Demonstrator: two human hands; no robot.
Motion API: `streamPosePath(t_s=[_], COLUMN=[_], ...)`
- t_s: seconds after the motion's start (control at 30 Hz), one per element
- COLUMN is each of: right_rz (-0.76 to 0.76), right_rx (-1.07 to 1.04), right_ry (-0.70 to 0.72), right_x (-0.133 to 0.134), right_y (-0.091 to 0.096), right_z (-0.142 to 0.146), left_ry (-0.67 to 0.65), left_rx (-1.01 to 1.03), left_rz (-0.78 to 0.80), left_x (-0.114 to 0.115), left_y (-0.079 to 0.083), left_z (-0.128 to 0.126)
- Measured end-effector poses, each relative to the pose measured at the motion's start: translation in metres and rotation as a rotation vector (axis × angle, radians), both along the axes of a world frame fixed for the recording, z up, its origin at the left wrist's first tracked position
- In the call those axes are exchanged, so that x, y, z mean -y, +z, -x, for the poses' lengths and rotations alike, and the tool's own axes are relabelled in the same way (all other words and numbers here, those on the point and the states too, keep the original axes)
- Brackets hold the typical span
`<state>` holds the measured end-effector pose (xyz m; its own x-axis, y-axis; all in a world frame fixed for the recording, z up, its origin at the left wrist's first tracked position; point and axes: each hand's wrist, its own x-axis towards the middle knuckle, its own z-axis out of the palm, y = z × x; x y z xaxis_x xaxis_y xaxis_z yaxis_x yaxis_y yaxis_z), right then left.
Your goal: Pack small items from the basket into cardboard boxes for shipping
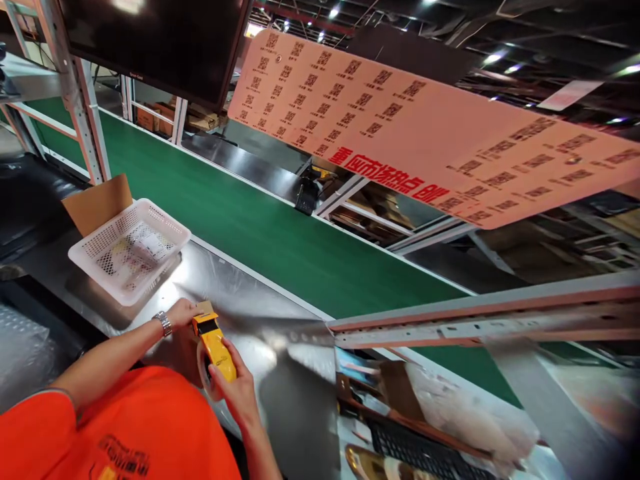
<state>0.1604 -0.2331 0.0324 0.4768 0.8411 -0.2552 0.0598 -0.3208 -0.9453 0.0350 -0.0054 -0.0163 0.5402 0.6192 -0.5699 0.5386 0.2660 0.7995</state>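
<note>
A yellow tape dispenser point(219, 352) is held over the steel tabletop, tilted toward my body, with a tape roll point(204, 369) on its underside. My right hand point(241, 390) wraps around its rear part, thumb on one side and fingers on the other. At the dispenser's front end, my left hand point(182, 315) has its fingers closed against the edge, near a small tan flap point(205, 307). Whether those fingertips pinch the tape or the dispenser's frame is hard to see. A metal watch point(163, 323) is on the left wrist.
A white perforated basket point(131, 250) holding small bagged items stands left on the steel table point(295, 407), beside a cardboard piece point(98, 203). Behind runs a green conveyor belt point(280, 233). A metal frame bar point(450, 320) crosses at right, above a keyboard point(420, 447) and plastic wrap.
</note>
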Motion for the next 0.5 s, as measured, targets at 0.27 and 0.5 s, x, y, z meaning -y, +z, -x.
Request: streamPosePath(t_s=[0.27,0.5], right_rz=[0.178,0.220], right_rx=[0.055,0.080], right_ry=[0.051,0.084], right_x=[0.005,-0.017], right_y=[0.004,0.007], right_z=[-0.013,-0.010], left_ry=[-0.036,-0.258], left_rx=[-0.271,-0.304], left_rz=[-0.370,-0.274], left_x=[-0.104,-0.064], left_y=[-0.013,-0.060], left_z=[0.000,0.001])
